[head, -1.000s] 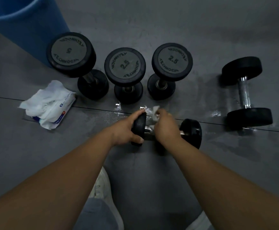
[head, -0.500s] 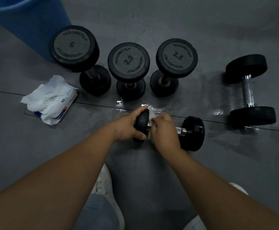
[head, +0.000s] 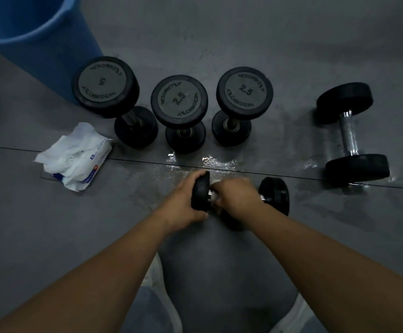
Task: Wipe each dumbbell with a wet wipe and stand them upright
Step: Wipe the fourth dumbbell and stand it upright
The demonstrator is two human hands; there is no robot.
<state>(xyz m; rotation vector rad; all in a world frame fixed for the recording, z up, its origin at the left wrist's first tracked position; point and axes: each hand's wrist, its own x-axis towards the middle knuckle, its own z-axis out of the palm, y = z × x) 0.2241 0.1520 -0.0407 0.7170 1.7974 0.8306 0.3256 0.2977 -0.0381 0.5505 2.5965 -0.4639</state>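
Note:
A small black dumbbell (head: 275,194) lies on its side on the grey floor in front of me. My left hand (head: 182,204) grips its left head. My right hand (head: 235,195) is wrapped round the chrome handle with a white wet wipe (head: 214,197) under the fingers; only a sliver of wipe shows. Behind it, three dumbbells stand upright in a row: a 5 (head: 105,86), a 2.5 (head: 179,100) and another 2.5 (head: 244,92). A further dumbbell (head: 350,133) lies on its side at the right.
A pack of wet wipes (head: 75,156) lies at the left. A blue bucket (head: 35,42) stands at the back left, close to the 5 dumbbell. Wet patches (head: 219,162) shine on the floor. My white shoes (head: 156,272) are below my arms.
My right hand has slid left along the handle toward the left head, hiding most of the wipe. The left hand keeps its grip on the head.

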